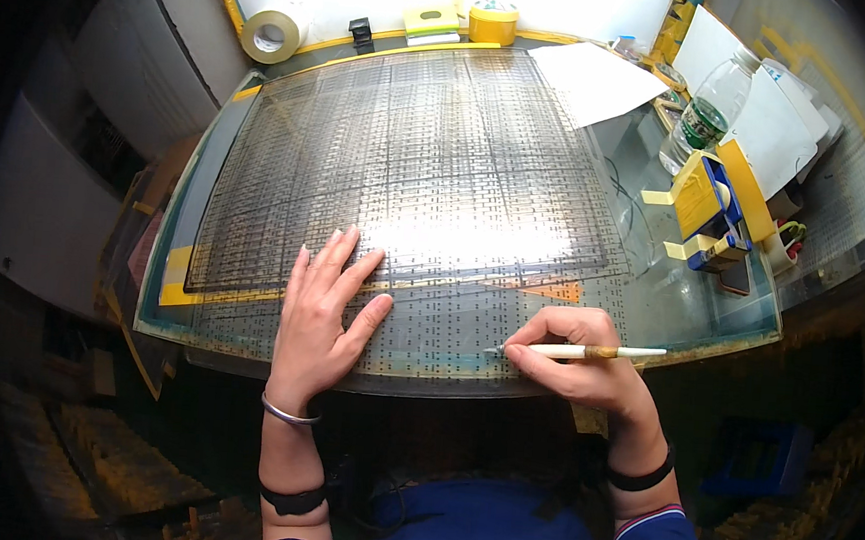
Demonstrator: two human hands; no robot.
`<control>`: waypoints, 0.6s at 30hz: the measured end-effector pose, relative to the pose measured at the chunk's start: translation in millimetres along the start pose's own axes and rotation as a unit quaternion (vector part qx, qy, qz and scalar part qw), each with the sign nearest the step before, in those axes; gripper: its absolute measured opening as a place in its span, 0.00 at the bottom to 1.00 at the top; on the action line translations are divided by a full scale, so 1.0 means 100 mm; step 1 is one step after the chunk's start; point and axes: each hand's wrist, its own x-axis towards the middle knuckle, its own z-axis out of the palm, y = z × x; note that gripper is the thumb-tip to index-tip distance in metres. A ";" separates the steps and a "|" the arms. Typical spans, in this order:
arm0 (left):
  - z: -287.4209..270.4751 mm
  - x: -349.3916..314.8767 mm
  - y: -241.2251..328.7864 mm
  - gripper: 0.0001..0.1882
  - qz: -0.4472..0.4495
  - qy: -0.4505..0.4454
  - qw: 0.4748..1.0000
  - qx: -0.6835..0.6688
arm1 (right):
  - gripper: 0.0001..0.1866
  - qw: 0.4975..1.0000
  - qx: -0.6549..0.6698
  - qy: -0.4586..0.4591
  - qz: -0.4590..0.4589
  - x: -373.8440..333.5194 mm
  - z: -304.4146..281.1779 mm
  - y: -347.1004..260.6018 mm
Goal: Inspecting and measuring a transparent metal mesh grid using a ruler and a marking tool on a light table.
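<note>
Hands worked over a large transparent patterned sheet [429,169] spread across a backlit glass table [670,317]: the left hand [321,314] lay flat on the sheet's near edge, fingers [338,253] spread and holding nothing, while the right hand [578,366] had its fingers closed around a slim white pen-like tool [587,352], tip touching the sheet near the front rim. At the far side sat a roll of tape [272,34] and a yellow tub [493,21]; a clear plastic bottle [706,114] and a blue-and-yellow tape dispenser [709,211] stood to the right.
</note>
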 end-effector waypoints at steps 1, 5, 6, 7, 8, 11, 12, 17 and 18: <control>0.01 0.01 0.00 0.27 0.001 0.000 1.000 0.001 | 0.05 1.000 -0.004 0.014 0.001 0.00 0.00 -0.02; -0.01 -0.01 0.00 0.27 -0.003 -0.002 1.000 0.004 | 0.05 1.000 -0.007 0.019 -0.002 0.01 0.02 -0.04; -0.01 0.00 0.00 0.27 -0.002 -0.002 1.000 0.003 | 0.05 1.000 -0.007 0.010 -0.005 0.01 0.00 -0.03; -0.01 0.00 0.00 0.27 0.000 -0.001 1.000 0.001 | 0.05 1.000 -0.004 0.013 -0.002 0.00 0.00 -0.03; 0.00 0.01 0.01 0.27 0.001 -0.002 1.000 0.001 | 0.05 1.000 -0.001 0.017 0.001 0.00 0.00 -0.03; 0.01 0.00 0.00 0.27 0.000 -0.003 1.000 0.004 | 0.05 0.999 0.000 0.035 0.002 0.01 0.03 -0.03; 0.00 0.00 0.00 0.27 0.000 -0.003 1.000 0.005 | 0.05 0.999 -0.002 0.043 0.002 0.02 0.04 -0.04; -0.01 0.00 0.00 0.27 0.001 -0.003 1.000 0.004 | 0.06 1.000 -0.001 0.006 0.006 -0.01 -0.01 -0.02; 0.00 0.00 0.00 0.27 0.001 -0.003 1.000 0.003 | 0.06 1.000 -0.003 0.012 0.006 -0.01 -0.01 -0.02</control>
